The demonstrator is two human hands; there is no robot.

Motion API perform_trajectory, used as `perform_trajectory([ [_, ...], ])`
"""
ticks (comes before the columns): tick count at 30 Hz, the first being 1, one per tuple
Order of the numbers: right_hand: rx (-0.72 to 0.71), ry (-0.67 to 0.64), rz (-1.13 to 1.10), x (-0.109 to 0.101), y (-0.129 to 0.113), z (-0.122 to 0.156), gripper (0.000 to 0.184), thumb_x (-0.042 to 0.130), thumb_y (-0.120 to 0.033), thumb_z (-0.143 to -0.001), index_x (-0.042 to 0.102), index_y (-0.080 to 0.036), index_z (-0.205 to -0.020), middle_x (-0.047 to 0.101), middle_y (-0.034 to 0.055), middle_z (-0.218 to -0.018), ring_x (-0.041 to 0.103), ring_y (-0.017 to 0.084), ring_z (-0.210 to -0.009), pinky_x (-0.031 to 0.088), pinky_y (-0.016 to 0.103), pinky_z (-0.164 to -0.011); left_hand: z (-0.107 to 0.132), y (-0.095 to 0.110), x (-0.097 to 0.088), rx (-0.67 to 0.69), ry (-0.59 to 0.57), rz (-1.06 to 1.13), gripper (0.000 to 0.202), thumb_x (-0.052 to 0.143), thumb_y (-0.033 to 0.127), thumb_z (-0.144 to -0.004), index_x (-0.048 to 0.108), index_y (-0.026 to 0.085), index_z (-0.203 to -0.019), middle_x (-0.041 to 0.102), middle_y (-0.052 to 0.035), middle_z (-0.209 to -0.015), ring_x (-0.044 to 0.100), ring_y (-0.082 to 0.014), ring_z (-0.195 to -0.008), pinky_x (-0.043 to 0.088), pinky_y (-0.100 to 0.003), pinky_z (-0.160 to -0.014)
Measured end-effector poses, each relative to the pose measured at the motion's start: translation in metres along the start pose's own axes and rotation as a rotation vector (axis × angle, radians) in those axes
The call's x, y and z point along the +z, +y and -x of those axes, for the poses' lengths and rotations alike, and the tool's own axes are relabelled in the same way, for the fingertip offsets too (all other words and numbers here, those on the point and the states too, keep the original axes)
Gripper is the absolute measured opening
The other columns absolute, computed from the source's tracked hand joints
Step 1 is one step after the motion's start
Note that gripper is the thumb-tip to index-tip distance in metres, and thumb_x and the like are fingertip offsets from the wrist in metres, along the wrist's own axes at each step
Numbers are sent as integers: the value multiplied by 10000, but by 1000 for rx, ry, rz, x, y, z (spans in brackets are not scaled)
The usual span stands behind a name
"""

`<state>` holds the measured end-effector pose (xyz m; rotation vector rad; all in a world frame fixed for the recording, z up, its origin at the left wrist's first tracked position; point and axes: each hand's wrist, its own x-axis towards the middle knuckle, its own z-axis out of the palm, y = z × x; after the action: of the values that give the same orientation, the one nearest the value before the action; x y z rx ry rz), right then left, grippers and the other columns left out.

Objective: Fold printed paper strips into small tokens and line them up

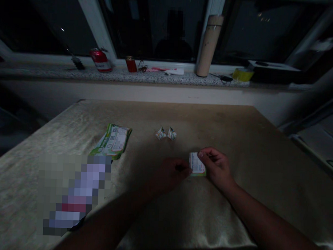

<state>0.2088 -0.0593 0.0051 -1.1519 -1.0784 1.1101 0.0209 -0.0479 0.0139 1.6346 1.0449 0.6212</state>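
Observation:
A small flat packet, white with printed text and a green lower edge, is between my two hands just above the table or on it; I cannot tell which. My right hand pinches its upper right side between thumb and fingers. At its lower left corner my left hand, dark in shadow, closes thumb and fingertips on the edge. Beyond the hands, two small folded packets, a left one and a right one, stand side by side with pointed tops. To the left lies a larger green and white printed bag.
A blurred-out, pixelated object lies on the cloth-covered table at the near left. Along the windowsill stand a red can, a red jar, a tall tan cylinder and a dark box. The room is dim.

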Motion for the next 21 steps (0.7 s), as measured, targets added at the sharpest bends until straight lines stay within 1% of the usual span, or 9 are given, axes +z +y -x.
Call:
perform_trajectory([
  [6, -3, 10, 9, -1, 1, -1, 327, 800, -490, -725, 670, -190, -728, 621, -9, -581, 533, 124, -493, 428, 238, -468, 1, 2, 0, 3, 15, -73, 252, 602, 374, -824, 730, 158, -802, 674, -8, -699, 562, -151, -618, 382, -243, -563],
  [10, -1, 10, -8, -1, 2, -1, 314, 802, -478, -729, 672, -192, -737, 622, -10, -588, 540, 127, -503, 437, 240, -479, 2, 1, 2, 53, -12, -105, 266, 580, 376, -849, 721, 153, -817, 683, -18, -732, 576, -158, -637, 394, -254, -584],
  [12, -13, -17, -5, -2, 2, -1, 305, 797, -472, -739, 680, -191, -746, 631, -8, -604, 543, 124, -516, 437, 235, -488, 2, -2, 3, 65, -26, -76, 269, 600, 388, -843, 719, 147, -855, 693, -32, -770, 592, -169, -670, 409, -259, -604],
  [14, -46, -57, 33, -2, 3, 0, 284, 785, -459, -762, 695, -189, -757, 646, -1, -631, 553, 124, -547, 440, 231, -506, 1, -5, 4, 61, -16, -33, 317, 621, 442, -841, 716, 143, -887, 694, -41, -785, 598, -175, -686, 417, -262, -610],
  [16, -76, -105, 93, -3, 4, 2, 260, 766, -441, -789, 708, -188, -769, 658, 7, -652, 561, 128, -576, 444, 231, -522, -1, -8, 4, 43, 25, -7, 378, 612, 507, -849, 705, 142, -853, 668, -35, -740, 575, -164, -656, 404, -257, -587],
  [18, -88, -136, 136, -3, 5, 3, 245, 754, -428, -805, 715, -187, -782, 661, 10, -660, 564, 132, -586, 448, 235, -531, -4, -12, 3, 29, 51, 0, 393, 598, 520, -858, 676, 145, -770, 621, -14, -672, 533, -142, -610, 375, -245, -558],
  [19, -89, -139, 145, -3, 6, 3, 241, 752, -424, -807, 715, -187, -784, 657, 9, -657, 560, 131, -582, 447, 235, -529, -5, -14, 2, 27, 44, 7, 385, 607, 512, -851, 663, 146, -741, 603, -4, -650, 516, -133, -593, 364, -241, -551],
  [21, -83, -131, 147, -2, 7, 3, 240, 752, -420, -806, 712, -185, -783, 642, 2, -640, 546, 126, -565, 436, 232, -514, -6, -16, -1, 21, -5, 14, 380, 621, 504, -841, 654, 147, -714, 584, 10, -623, 496, -121, -571, 354, -237, -550],
])
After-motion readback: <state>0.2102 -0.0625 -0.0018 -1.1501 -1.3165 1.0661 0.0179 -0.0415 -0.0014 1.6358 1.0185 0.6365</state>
